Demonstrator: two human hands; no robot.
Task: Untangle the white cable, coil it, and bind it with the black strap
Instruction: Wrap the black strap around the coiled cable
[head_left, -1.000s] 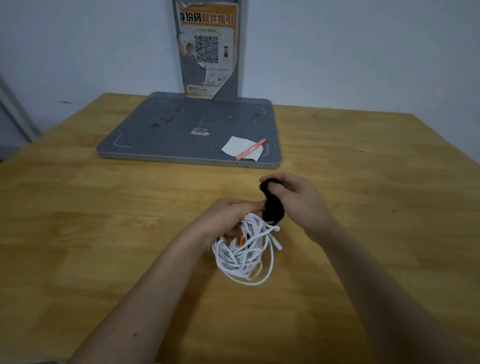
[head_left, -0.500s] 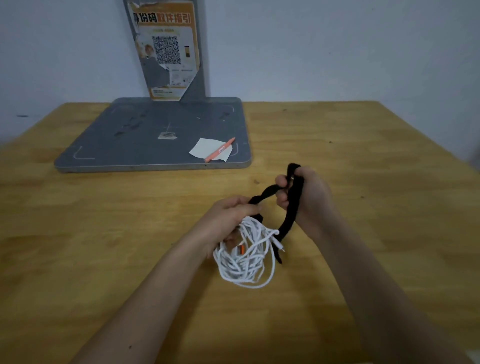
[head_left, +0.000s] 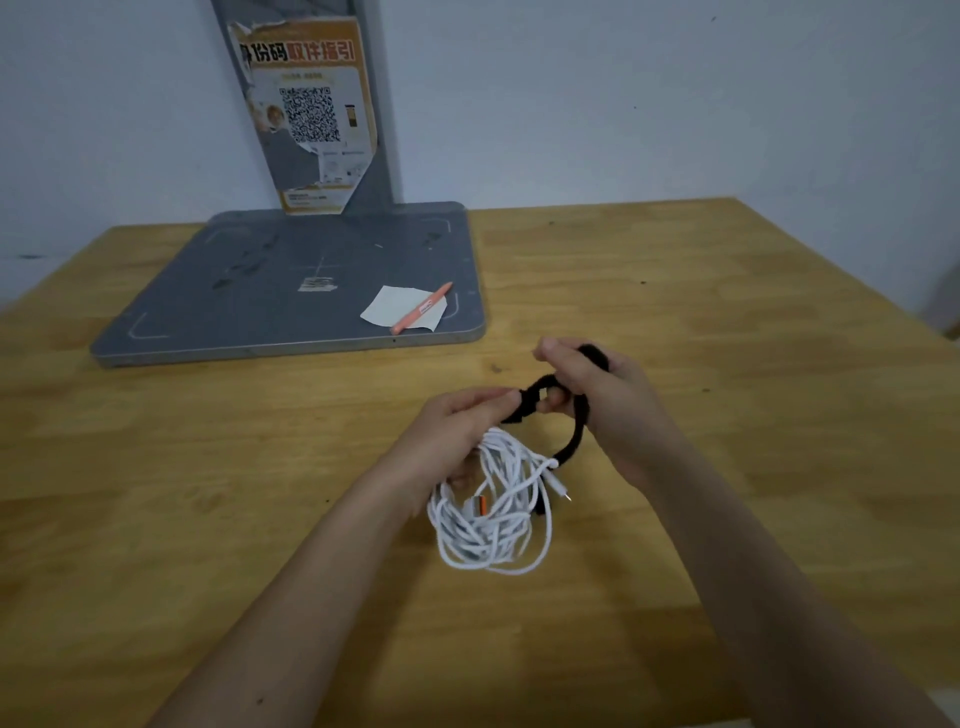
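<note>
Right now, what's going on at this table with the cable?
A person is tying up a coiled white cable with a black strap. The left hand grips the top of the coil and one strap end, while the right hand loops the rest of the strap. The strap is not fastened yet. An orange pen lies untouched on the grey board behind.

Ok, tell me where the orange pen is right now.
In the head view the orange pen lies far left of centre, diagonally across a white paper slip, near the right front corner of the grey board, beyond both hands.
</note>
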